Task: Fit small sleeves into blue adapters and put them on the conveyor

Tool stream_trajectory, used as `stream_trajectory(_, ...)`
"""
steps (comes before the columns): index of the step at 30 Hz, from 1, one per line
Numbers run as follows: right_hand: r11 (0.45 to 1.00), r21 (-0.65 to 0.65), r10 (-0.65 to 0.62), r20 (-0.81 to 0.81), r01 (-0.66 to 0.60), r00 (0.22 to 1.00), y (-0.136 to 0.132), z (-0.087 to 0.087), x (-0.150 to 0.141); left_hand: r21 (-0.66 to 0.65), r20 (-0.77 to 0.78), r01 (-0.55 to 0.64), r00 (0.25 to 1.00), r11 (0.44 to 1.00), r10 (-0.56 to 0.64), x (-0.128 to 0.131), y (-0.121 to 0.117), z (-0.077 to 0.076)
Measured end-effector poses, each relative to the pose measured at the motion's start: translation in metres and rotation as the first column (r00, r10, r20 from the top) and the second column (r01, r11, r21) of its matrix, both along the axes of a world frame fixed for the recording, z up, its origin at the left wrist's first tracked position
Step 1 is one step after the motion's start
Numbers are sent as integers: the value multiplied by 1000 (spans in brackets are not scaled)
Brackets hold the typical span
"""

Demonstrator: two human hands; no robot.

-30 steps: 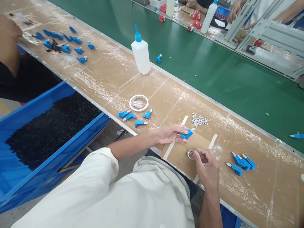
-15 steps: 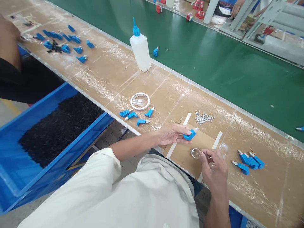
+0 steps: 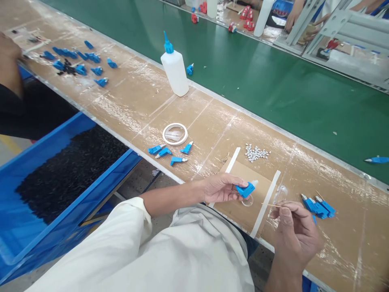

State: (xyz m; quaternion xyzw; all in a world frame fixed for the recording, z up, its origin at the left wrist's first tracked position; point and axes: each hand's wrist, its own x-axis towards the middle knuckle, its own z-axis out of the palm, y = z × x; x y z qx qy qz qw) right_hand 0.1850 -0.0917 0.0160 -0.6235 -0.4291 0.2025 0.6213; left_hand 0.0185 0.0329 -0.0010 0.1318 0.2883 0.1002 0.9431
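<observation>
My left hand [image 3: 223,187] pinches a blue plastic part [image 3: 245,190] with a whitish tip, above a cardboard sheet [image 3: 237,211] taped to the table. Just below that part, a small clear round dish [image 3: 247,201] rests on the cardboard. Between the fingertips of my right hand [image 3: 296,227] is a thin wooden toothpick [image 3: 272,205], its point toward the left. A pile of small grey-white pieces [image 3: 257,153] lies beyond the cardboard. Several similar blue parts [image 3: 319,207] lie right of it, partly behind my right hand.
More blue parts [image 3: 176,161] lie near a white tape roll [image 3: 175,134]. A white squeeze bottle [image 3: 175,75] stands by the green belt [image 3: 243,73]. At left are a blue bin [image 3: 60,170] of black pieces and another person's hand [image 3: 9,50].
My right hand has moved right, away from the clear dish, and the toothpick now shows plainly. My left hand still holds the blue part, now lower and closer over the dish.
</observation>
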Motion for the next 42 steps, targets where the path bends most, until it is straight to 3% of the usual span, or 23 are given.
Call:
stream_trajectory(3,994,109,-21,-53,27,998,2,15,-7,7,10,56,998,998,-57,2,-5,1)
stream_trajectory(6,985,167,-48,72,36,996,3,21,-14,18,11,79,997,997,-79,4,-9,2)
stream_trajectory(14,988,156,-35,289,-11,957,3,16,-13,41,36,96,995,995,-97,7,-12,2)
stream_trajectory(25,986,156,1,320,-54,948,5,9,-16,53,44,97,994,994,-99,7,-11,3)
stream_trajectory(31,985,163,-39,498,-49,866,4,8,-13,43,40,91,995,995,-93,7,-10,3)
stream_trajectory(39,990,122,-16,583,-69,812,3,7,-12,36,40,96,994,995,-98,8,-9,-2)
stream_trajectory(42,984,166,-35,532,-64,846,5,9,-14,22,42,93,995,995,-94,7,-9,-3)
